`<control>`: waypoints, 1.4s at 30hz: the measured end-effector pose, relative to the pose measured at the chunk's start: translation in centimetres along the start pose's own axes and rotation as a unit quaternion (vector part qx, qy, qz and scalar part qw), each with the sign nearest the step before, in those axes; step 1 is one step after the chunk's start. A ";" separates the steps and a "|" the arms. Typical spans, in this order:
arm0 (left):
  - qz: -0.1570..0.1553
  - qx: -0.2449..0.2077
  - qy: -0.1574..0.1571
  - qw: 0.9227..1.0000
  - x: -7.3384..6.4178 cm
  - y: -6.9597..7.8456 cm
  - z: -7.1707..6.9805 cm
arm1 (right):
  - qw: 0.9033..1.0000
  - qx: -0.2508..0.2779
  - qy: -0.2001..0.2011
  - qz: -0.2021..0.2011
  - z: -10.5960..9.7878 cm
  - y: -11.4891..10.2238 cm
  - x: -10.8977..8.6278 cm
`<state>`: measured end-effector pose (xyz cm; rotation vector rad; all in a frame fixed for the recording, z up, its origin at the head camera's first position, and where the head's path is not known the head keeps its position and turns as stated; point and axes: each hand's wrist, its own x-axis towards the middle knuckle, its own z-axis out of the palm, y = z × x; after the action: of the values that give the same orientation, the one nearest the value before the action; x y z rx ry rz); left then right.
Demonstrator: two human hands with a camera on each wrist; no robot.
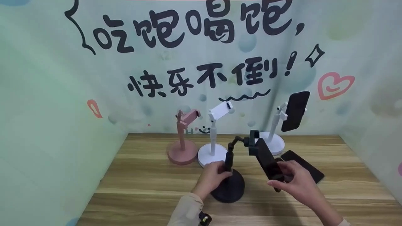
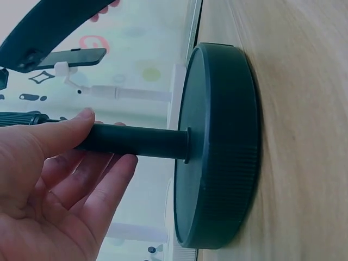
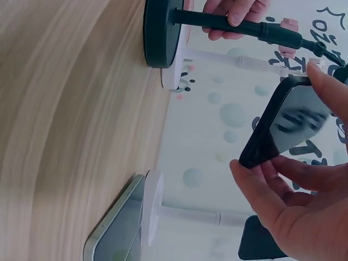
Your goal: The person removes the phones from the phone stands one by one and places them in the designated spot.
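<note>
A black phone stand (image 1: 228, 193) with a round base stands on the table, its jointed arm bent to the right. My left hand (image 1: 213, 176) holds the stand's pole just above the base, the thumb and fingers around the pole (image 2: 152, 142) in the left wrist view. With my right hand (image 1: 296, 182) I grip a black smartphone (image 1: 268, 161) by its lower end, the thumb on one side and the fingers on the other. Tilted, the phone has its upper end right at the stand's clamp (image 1: 253, 142). The right wrist view shows the glossy screen (image 3: 296, 122).
Behind stand a pink phone stand (image 1: 182, 153) and a white one (image 1: 204, 153), their holders bare. Farther right, another white stand (image 1: 278, 146) bears a dark phone (image 1: 296, 111). Another phone (image 1: 306, 166) lies on the table (image 1: 141, 188) beyond my right hand. A printed curtain (image 1: 157, 110) hangs behind.
</note>
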<state>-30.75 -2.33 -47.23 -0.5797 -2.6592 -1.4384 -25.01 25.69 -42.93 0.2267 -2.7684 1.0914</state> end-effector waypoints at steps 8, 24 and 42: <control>-0.001 0.009 0.005 1.000 -0.1 0.1 0.1 | 0.995 -0.097 -0.032 0.009 0.1 0.6 0.2; 0.002 0.008 0.003 1.000 -0.2 0.0 0.0 | 0.974 -0.188 -0.105 0.065 0.6 2.1 0.4; -0.006 -0.012 0.001 1.000 -0.3 0.0 0.1 | 0.955 -0.253 -0.128 0.092 1.7 3.1 0.1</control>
<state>-30.46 -2.29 -47.35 -0.5642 -2.6521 -1.4752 -25.90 26.75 -46.15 0.0465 -3.2357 0.3626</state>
